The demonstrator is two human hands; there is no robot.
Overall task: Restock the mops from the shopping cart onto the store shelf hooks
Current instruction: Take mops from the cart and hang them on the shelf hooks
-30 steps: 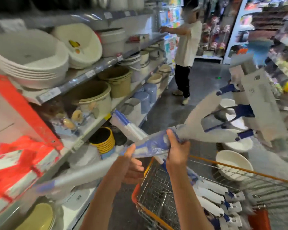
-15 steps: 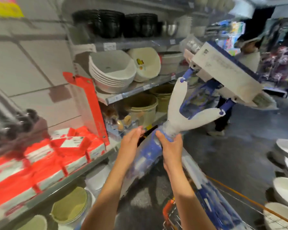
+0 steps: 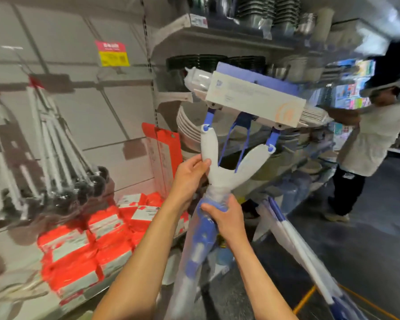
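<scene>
Between the two hands, at the middle of the view, a mop (image 3: 219,172) is held upright, its flat head uppermost and tilted down to the right. The left hand (image 3: 189,173) is curled round the left prong of the grey Y-shaped yoke, thumb laid on the prong's front. The right hand (image 3: 224,219) is closed round the neck just below the yoke, where the plastic-wrapped blue and white handle begins; the handle runs down and to the left from there, between the forearms. A pale card sleeve (image 3: 255,100) is wrapped over the mop head; print and an orange round mark are seen on it, but the writing is too blurred to be read.

More wrapped mops (image 3: 298,250) are seen leaning at the near right, beside an orange cart rim (image 3: 306,301). On the wall panel at far left a pink and yellow tag (image 3: 112,54) is fixed, its text unreadable, and long white-handled tools (image 3: 56,144) are hung below it. Red and white boxes (image 3: 79,245) are stacked on the lower shelf (image 3: 97,289) at near left. Stacked bowls (image 3: 189,125) are shelved behind the mop head. A person (image 3: 365,144) is standing at the far right.
</scene>
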